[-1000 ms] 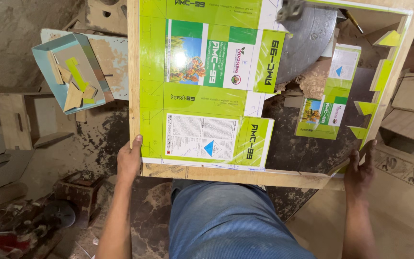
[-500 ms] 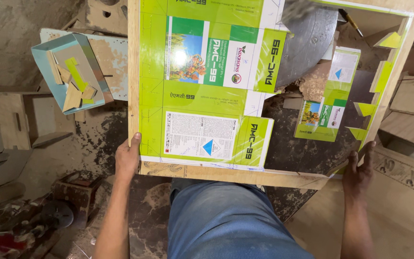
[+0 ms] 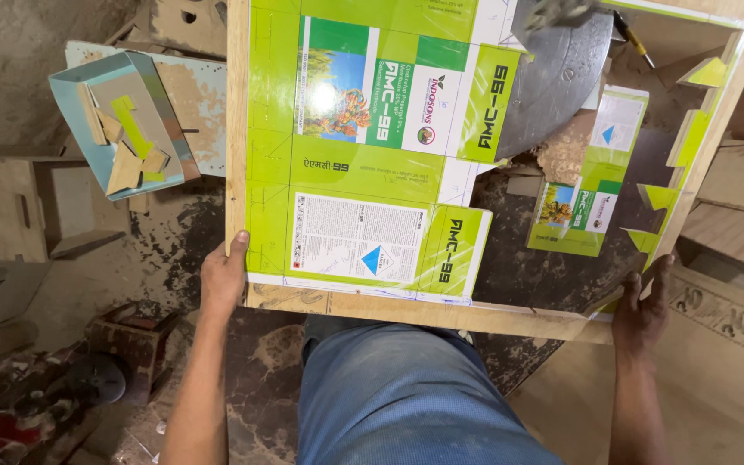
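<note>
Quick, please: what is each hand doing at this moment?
Left hand: closed on the wooden board's left edge.
Right hand: gripping its right corner.

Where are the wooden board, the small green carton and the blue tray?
wooden board (image 3: pixel 424 312), head view, bare near edge.
small green carton (image 3: pixel 580 207), head view, its middle panel.
blue tray (image 3: pixel 69 96), head view, left rim.

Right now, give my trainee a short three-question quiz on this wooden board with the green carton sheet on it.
1. True or false: both hands grip the wooden board.
2. Where does the left hand hold it: A) near left corner, B) far edge?
3. What colour is the tray of scraps beside the board?

Key: 1 true, the right hand holds the near right corner. 2 A. 3 light blue.
</note>
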